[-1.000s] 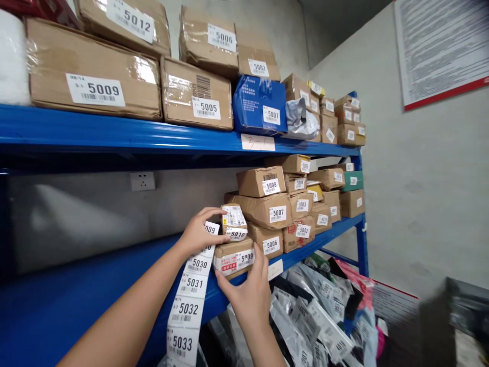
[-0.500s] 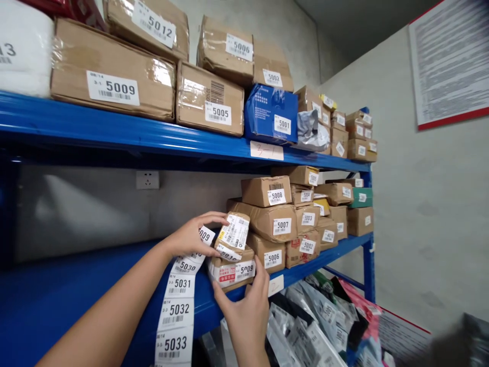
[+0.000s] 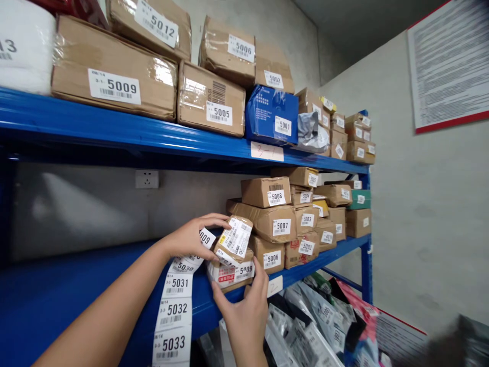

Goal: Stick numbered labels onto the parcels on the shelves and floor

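My left hand (image 3: 191, 237) is closed on a small brown parcel box (image 3: 235, 237) with a white shipping label on its upper face. A strip of numbered labels (image 3: 173, 312) hangs down from that same hand. Directly beneath the small box, a parcel box marked 5009 (image 3: 233, 275) sits on the lower blue shelf. Around the front of the 5009 box, my right hand (image 3: 246, 311) has its thumb and fingers on either side. The two boxes appear to touch, though the contact is partly hidden.
Right of my hands stand stacked boxes, among them 5006 (image 3: 271, 257), 5007 (image 3: 280, 227) and 5008 (image 3: 276, 197). An upper blue shelf (image 3: 153, 133) bearing larger parcels crosses overhead. Bagged parcels (image 3: 305, 321) lie below the lower shelf, and a wall socket (image 3: 147, 179) is behind.
The small box has tipped in my left hand, showing more of its upper face and less of its front number label. My right hand stays on the 5009 box.
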The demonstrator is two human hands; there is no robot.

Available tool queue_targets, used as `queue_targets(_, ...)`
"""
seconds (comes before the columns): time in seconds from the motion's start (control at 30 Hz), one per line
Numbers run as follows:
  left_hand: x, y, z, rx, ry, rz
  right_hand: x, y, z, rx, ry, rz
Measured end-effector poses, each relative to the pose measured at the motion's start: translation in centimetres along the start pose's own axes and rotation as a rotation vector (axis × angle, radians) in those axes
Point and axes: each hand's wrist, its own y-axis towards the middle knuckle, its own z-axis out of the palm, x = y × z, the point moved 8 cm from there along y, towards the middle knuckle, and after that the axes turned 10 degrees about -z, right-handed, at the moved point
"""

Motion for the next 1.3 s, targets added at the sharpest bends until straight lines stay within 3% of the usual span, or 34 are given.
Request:
queue_targets(0.23,-0.7,-0.1,0.1,0.016,0.023,0.042,-0.5,-0.2,-0.1,0.000,0.088,0.034)
queue_targets(0.4,-2.4,-0.6,0.5,0.029,0.087,0.073,-2.0,0.6,-1.9,0.016,0.436,0.234)
queue_targets(0.57,-5.0,-1.3,1.5,0.040,0.133,0.115,-0.7,2.4,-1.2,0.189,0.772,0.353)
queue_targets(0.7,-5.7,-1.5,1.9,0.032,0.163,0.135,-0.1,3.3,-1.4,0.139,0.843,0.357)
queue_targets(0.93,-5.9,-1.6,2.2,0.064,0.153,0.153,-0.5,2.2,-1.0,0.139,1.027,0.430)
queue_targets(1.3,-5.2,-1.4,2.5,0.084,0.137,0.154,-1.0,1.6,-0.6,0.142,1.038,0.483)
